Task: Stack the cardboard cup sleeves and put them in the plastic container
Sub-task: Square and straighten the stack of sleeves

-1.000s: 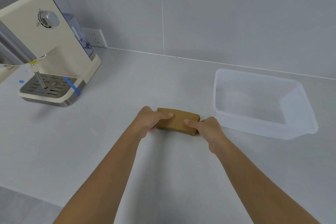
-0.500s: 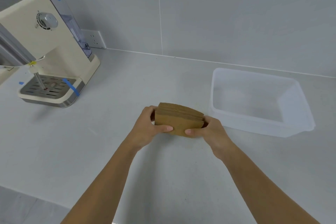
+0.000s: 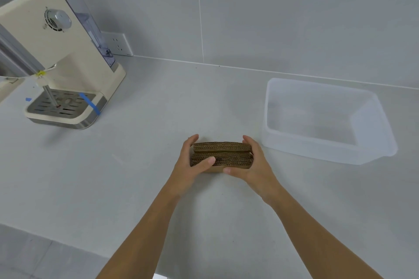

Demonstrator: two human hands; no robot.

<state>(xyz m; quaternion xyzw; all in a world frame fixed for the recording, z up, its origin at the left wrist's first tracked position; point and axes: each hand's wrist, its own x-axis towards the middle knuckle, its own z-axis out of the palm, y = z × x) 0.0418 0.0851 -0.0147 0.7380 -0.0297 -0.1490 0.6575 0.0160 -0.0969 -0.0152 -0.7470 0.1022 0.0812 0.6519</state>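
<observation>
Toward the counter's near edge, the brown corrugated cardboard sleeve stack (image 3: 222,154) is clasped endwise between left hand (image 3: 192,163) and right hand (image 3: 254,163), its long axis pointing right toward the empty translucent plastic container (image 3: 367,149), nearer the right hand.

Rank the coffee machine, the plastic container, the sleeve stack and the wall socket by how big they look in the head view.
1. Coffee machine, though cut off at the left edge.
2. Plastic container.
3. Stack of cardboard sleeves, partly covered by both hands.
4. Wall socket, farthest away, so its true size is unsure.
</observation>
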